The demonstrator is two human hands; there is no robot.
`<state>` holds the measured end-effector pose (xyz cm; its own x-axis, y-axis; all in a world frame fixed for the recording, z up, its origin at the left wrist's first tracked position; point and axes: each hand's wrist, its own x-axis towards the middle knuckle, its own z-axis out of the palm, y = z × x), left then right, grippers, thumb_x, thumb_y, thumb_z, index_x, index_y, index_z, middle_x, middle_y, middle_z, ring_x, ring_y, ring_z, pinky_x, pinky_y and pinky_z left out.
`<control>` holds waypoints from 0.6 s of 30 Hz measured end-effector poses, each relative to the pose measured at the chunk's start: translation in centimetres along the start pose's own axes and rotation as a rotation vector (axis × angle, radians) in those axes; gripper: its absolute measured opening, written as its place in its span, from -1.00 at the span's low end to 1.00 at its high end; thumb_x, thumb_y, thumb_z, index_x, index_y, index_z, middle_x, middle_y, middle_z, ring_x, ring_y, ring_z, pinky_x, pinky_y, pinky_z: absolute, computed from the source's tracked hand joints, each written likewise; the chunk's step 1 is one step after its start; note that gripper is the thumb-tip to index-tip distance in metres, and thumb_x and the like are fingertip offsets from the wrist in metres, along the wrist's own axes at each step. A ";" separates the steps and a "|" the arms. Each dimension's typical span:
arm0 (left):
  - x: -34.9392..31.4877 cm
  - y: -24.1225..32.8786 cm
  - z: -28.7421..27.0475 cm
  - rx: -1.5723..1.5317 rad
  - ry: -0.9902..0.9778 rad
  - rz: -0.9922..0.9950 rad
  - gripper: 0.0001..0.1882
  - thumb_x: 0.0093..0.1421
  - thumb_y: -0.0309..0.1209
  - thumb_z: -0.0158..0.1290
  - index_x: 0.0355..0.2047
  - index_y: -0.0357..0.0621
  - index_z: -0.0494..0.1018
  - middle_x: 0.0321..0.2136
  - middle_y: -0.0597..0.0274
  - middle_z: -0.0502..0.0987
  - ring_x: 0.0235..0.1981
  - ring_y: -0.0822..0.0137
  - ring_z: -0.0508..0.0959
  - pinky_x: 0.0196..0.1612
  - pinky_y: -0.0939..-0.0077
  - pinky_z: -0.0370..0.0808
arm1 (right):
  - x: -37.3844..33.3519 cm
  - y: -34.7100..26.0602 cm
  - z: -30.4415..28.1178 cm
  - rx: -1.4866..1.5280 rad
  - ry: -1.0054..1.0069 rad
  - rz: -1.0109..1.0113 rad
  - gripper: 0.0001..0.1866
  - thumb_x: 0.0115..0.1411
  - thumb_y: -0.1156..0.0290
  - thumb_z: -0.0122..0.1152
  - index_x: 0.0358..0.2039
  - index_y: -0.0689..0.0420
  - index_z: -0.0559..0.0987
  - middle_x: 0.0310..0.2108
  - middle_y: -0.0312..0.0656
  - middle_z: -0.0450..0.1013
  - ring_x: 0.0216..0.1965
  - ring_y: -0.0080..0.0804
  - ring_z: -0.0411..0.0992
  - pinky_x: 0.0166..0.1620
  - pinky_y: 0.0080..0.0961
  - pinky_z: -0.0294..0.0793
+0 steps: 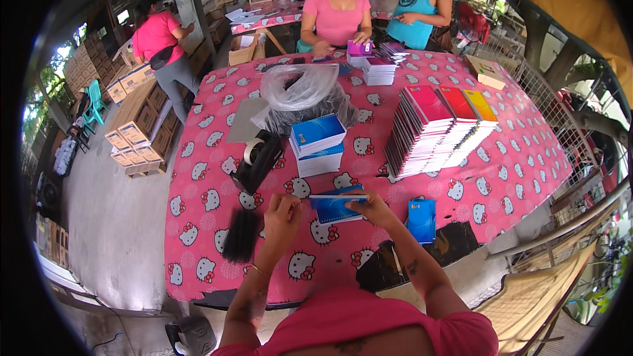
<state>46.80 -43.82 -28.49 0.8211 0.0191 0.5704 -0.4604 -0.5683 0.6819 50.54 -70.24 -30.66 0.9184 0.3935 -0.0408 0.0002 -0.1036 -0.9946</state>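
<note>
I record, as the largest item, the table, covered in pink cat-print cloth and extending beneath and well beyond both hands. Across it, ahead of the hands, I note a co-worker in a pink top beside purple-topped stacks. Ahead and to the right of the right hand stand tall notebook stacks with red and yellow covers. Far ahead of the hands I find a clear plastic bag with dark contents; nearer, just ahead of the space between them, stands the blue stack. A black tape dispenser sits ahead and left of the left hand, and a dark bristly bundle lies to that hand's left. A small blue notebook rests beside the right forearm.

I find the blue notebook between the hands, a thin white strip across it. The right hand pinches its right end. The left hand, fingers bent, tips drawn together, is near its left end; I cannot tell whether they grip anything
</note>
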 end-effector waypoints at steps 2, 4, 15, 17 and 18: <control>1.2 1.7 -0.6 -0.029 -0.116 0.010 -0.78 0.13 -0.51 0.20 -0.19 -0.11 0.53 -0.39 0.20 0.54 -0.46 0.16 0.59 -0.40 0.35 0.53 | 0.0 0.3 -0.3 0.002 -0.001 -0.037 -0.70 0.25 0.42 0.28 -0.01 0.17 0.61 -0.25 -0.36 0.52 -0.25 -0.69 0.41 -0.20 -0.67 0.40; 1.7 0.9 -0.8 0.029 -0.223 0.103 -0.78 0.16 -0.50 0.17 -0.16 -0.09 0.52 -0.38 0.20 0.53 -0.45 0.11 0.59 -0.38 0.30 0.53 | 0.2 1.2 -0.4 0.035 -0.028 -0.092 -0.69 0.24 0.40 0.30 -0.01 0.14 0.61 -0.29 -0.41 0.51 -0.32 -0.74 0.37 -0.29 -0.71 0.35; 4.0 0.2 -0.3 0.053 -0.390 0.184 -0.81 0.15 -0.40 0.19 -0.22 -0.08 0.49 -0.40 0.16 0.51 -0.43 0.07 0.59 -0.44 0.25 0.53 | 0.0 0.8 -0.3 0.001 -0.020 -0.056 -0.70 0.24 0.40 0.29 -0.01 0.11 0.62 -0.27 -0.39 0.52 -0.26 -0.68 0.40 -0.23 -0.65 0.37; 4.3 0.7 0.1 0.029 -0.399 0.160 -0.80 0.14 -0.39 0.21 -0.24 -0.08 0.49 -0.39 0.16 0.50 -0.44 0.08 0.59 -0.44 0.25 0.53 | -0.1 1.1 -0.5 -0.029 -0.007 -0.071 -0.71 0.24 0.40 0.30 -0.02 0.11 0.62 -0.28 -0.39 0.52 -0.27 -0.68 0.40 -0.25 -0.65 0.36; 4.3 0.0 0.2 0.061 -0.416 0.208 -0.79 0.14 -0.37 0.21 -0.23 -0.08 0.48 -0.37 0.17 0.50 -0.44 0.08 0.59 -0.46 0.25 0.52 | 0.1 1.4 -0.4 -0.038 -0.003 -0.098 -0.71 0.24 0.40 0.30 -0.02 0.12 0.62 -0.29 -0.39 0.51 -0.28 -0.68 0.40 -0.25 -0.65 0.35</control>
<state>50.38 -43.90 -26.11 0.7847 -0.4244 0.4518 -0.6191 -0.5728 0.5373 50.73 -70.68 -32.05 0.9120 0.4062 0.0563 0.1052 -0.0991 -0.9895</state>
